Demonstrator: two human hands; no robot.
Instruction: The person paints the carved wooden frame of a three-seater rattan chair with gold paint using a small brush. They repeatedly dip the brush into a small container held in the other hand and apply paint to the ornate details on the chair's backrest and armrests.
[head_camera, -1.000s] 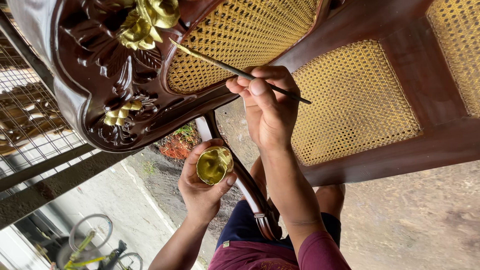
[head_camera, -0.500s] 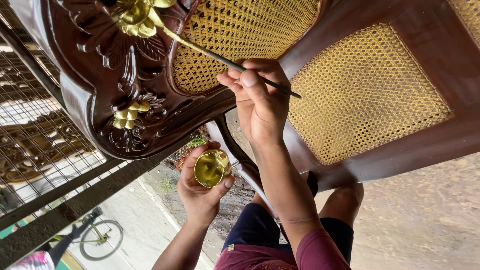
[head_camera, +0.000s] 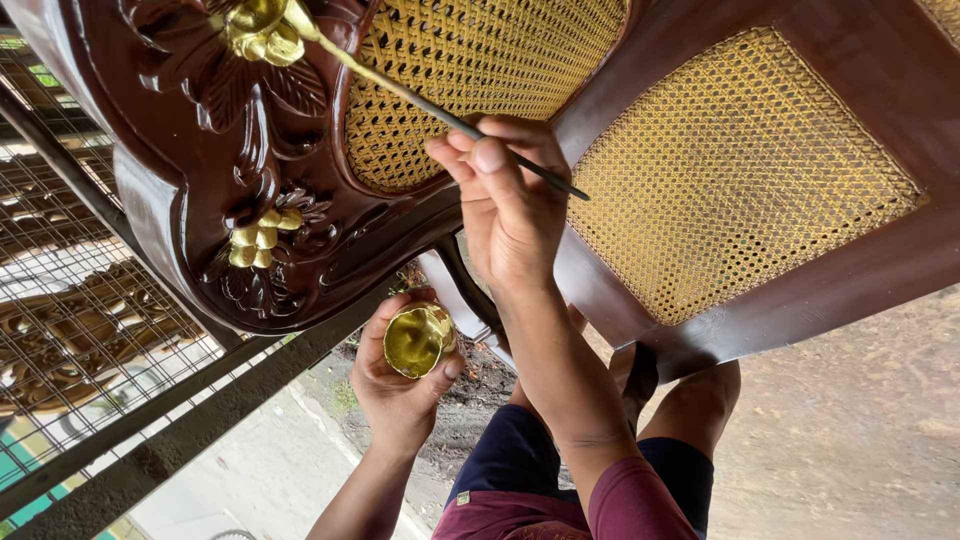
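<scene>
Pinching a thin brush (head_camera: 450, 112), right hand (head_camera: 510, 215); left hand (head_camera: 400, 385) seemingly cups a gold-coated cup (head_camera: 417, 340).

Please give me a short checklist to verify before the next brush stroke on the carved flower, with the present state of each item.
1. Right hand has a firm grip on the thin brush: ok.
2. Brush tip reaches the gold carved flower: ok.
3. Left hand holds the small paint cup: ok.
4. Gold paint in the cup: ok, inside looks coated; amount cannot tell.
5. Paint load on the tip: cannot tell.
6. Lower carved ornament painted gold: ok.
</scene>
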